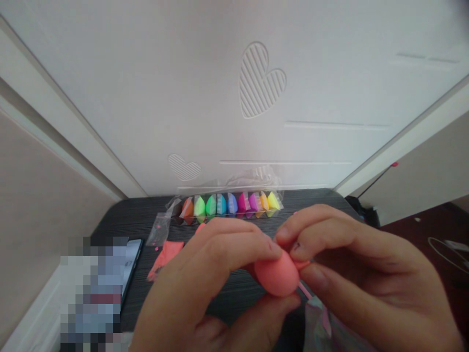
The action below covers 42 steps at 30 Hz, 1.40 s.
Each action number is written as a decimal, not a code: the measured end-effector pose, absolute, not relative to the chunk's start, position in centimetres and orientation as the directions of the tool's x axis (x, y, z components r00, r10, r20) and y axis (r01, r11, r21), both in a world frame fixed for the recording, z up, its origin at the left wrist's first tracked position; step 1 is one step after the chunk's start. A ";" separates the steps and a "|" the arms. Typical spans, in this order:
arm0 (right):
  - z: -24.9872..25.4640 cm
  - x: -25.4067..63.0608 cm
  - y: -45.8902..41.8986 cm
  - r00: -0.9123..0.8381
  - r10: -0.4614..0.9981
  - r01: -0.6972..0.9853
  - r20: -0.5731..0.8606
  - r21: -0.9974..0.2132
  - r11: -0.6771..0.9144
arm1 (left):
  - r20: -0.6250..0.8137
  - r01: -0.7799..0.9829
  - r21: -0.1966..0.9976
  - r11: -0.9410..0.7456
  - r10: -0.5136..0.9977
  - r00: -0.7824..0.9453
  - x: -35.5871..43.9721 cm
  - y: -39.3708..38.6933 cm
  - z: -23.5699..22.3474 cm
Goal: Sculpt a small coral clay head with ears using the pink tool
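A smooth coral-pink ball of modelling clay point(279, 277) is held above the dark table. My left hand point(205, 274) is closed around it, with fingers on its upper left and the thumb beneath. On the ball's right side, my right hand point(362, 264) pinches a small coral piece of clay point(303, 265) between thumb and fingers; it touches the ball. Behind my left hand lies a coral packet point(170, 252), partly hidden by that hand. More coral clay point(200, 228) just shows above my left fingers.
Several coloured clay packets point(232, 205) stand in a row along the back of the dark table point(126, 215), against a white panel with carved hearts. A clear wrapper point(158, 230) and pink crumbs lie at left. A phone point(134, 261), partly pixelated, is farther left.
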State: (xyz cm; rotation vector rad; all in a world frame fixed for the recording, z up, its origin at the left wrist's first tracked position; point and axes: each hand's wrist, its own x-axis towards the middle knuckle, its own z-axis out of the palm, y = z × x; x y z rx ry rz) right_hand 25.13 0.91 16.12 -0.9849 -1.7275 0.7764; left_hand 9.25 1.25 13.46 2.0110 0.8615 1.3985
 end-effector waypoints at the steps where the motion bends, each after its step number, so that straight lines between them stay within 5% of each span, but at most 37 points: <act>1: 16.1 25.2 0.9 -0.207 0.881 0.268 0.425 -0.842 0.468 | 0.604 0.200 0.731 -0.653 0.755 0.257 9.2 1.3 13.5; 20: 15.8 24.9 0.7 -0.156 0.891 0.281 0.426 -0.846 0.454 | 0.610 0.232 0.732 -0.640 0.768 0.196 9.1 1.2 13.2; 31: 15.2 25.4 0.6 -0.132 0.871 0.320 0.473 -0.811 0.489 | 0.384 0.017 0.920 -0.392 0.907 0.173 8.5 0.5 11.4; 42: 15.6 25.5 0.8 -0.154 0.852 0.395 0.501 -0.759 0.518 | 0.354 0.059 0.927 -0.370 0.917 0.181 8.6 0.9 11.9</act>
